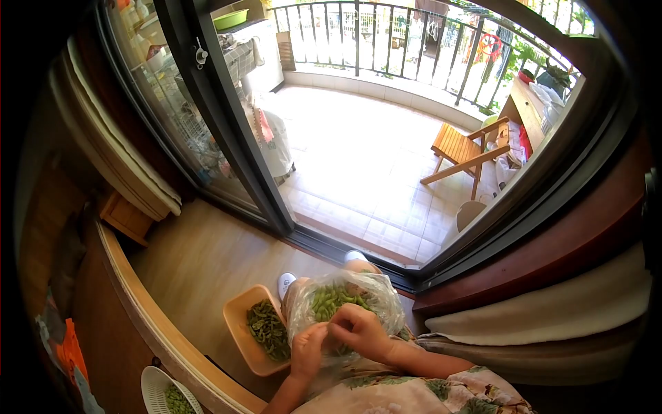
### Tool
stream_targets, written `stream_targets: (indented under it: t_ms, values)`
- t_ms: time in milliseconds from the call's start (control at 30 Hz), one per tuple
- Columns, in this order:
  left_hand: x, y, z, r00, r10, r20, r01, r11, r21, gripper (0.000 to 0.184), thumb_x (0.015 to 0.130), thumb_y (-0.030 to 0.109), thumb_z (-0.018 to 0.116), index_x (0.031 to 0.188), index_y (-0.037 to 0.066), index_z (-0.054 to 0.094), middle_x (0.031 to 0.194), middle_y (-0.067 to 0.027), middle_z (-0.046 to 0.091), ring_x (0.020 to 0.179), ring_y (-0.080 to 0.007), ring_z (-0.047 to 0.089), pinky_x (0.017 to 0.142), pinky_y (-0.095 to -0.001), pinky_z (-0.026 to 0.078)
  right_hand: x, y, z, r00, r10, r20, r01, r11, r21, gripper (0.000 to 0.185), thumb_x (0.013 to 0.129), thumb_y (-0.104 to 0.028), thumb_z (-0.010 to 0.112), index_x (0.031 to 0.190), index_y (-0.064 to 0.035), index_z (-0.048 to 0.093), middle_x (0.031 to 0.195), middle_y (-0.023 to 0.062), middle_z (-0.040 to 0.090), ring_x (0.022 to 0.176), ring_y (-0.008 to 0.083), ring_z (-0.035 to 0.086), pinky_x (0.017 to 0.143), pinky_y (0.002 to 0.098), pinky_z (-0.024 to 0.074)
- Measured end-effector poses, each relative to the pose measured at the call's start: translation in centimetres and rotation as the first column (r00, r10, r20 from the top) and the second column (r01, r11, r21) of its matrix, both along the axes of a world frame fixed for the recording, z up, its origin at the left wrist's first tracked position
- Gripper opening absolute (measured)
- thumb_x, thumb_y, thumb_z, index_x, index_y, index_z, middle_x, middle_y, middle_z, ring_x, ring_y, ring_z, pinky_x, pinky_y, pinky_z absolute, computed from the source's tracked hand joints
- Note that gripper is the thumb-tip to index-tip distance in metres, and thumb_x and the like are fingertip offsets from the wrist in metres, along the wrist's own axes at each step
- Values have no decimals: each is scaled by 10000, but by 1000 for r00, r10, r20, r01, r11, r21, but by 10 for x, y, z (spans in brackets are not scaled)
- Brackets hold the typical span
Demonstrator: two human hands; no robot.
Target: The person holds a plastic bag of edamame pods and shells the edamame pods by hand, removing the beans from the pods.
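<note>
A clear plastic bag (392,301) lies on my lap, holding green bean pods (334,298). Over the bag's near side, my left hand (307,348) and my right hand (362,332) meet at the fingertips. Both are closed in a pinch, and whatever sits between the fingers is hidden or too small to make out. On the floor to the left of the bag, a peach-coloured plastic basin (236,312) contains a heap of darker green pods or hulls (267,330). Shelled green beans (178,400) fill part of a white colander (153,383) at the lower left.
A curved wooden edge (148,310) runs along my left side. Ahead, an open glass door with a dark frame (227,124) leads to a tiled balcony (358,152). A wooden folding chair (458,148) stands there, before a black railing (386,41).
</note>
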State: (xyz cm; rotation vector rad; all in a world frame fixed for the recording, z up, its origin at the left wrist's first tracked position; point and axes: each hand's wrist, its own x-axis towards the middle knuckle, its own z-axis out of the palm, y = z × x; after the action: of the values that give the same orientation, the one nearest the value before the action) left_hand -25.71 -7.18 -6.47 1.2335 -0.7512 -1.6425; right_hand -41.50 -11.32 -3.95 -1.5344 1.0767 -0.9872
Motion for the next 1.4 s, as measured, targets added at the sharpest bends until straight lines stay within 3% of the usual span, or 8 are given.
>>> stream_targets:
  t_ms: [367,567,600,767,900,1100,1200,1400]
  values:
    - [-3,2,-14,996,-27,87,32,998,-52,285,971,230,549,1021,-23,669,895,0,646,795,-54,561,722,-206,456,1,-1,-7,997,-54,-58,48,994,-94,97,807,-79,678,800,-6,614,717,79,581,629,155,564,569,278,455]
    - [0,1,-13,990,-46,135,58,995,-86,311,997,238,499,926,-30,638,794,-32,633,743,-104,611,669,-240,507,-4,-1,-2,945,-36,325,-123,881,457,98,872,-90,641,831,-7,609,741,19,617,660,67,579,568,212,471]
    - [-2,0,-12,988,-45,151,59,995,-84,312,1000,236,490,933,-31,636,797,-33,633,737,-110,614,665,-244,509,-3,0,-6,956,-28,294,-97,911,402,92,875,-87,636,838,-9,607,739,15,613,662,67,582,569,211,473]
    - [-12,-7,17,980,116,-159,-102,990,93,248,975,145,445,1020,-30,615,859,-62,638,752,-164,631,758,-316,549,-5,-2,-21,991,-39,130,17,986,167,67,897,-79,608,870,-19,597,753,5,605,685,65,582,592,211,478]
    - [-3,-6,1,930,157,-333,-125,985,115,268,920,63,428,1110,-34,591,942,-90,641,847,-191,634,866,-390,541,-7,-6,-6,932,-57,357,-77,934,348,90,889,-90,594,881,-3,572,788,14,575,735,81,559,642,221,474]
    - [-2,-6,7,969,56,-240,-25,991,129,223,920,40,473,1100,-27,585,879,-45,614,803,-146,607,725,-289,517,-7,-5,-14,951,-34,307,-70,944,323,88,924,-100,592,952,-17,580,838,-14,562,765,56,522,663,206,447]
    - [-7,-2,5,992,-73,107,71,997,21,188,947,103,551,1093,-6,597,842,-10,603,720,-79,545,618,-217,438,-6,-5,-16,982,-21,189,-22,975,220,103,925,-101,591,977,-11,585,856,-10,574,785,58,520,676,204,443]
    - [-6,1,2,977,-134,168,145,988,-56,237,943,112,586,1135,-26,604,975,-5,646,862,-43,555,762,-190,441,-4,-3,-12,984,5,178,-46,973,225,116,912,-104,592,971,-4,594,862,-1,584,784,59,514,680,208,442]
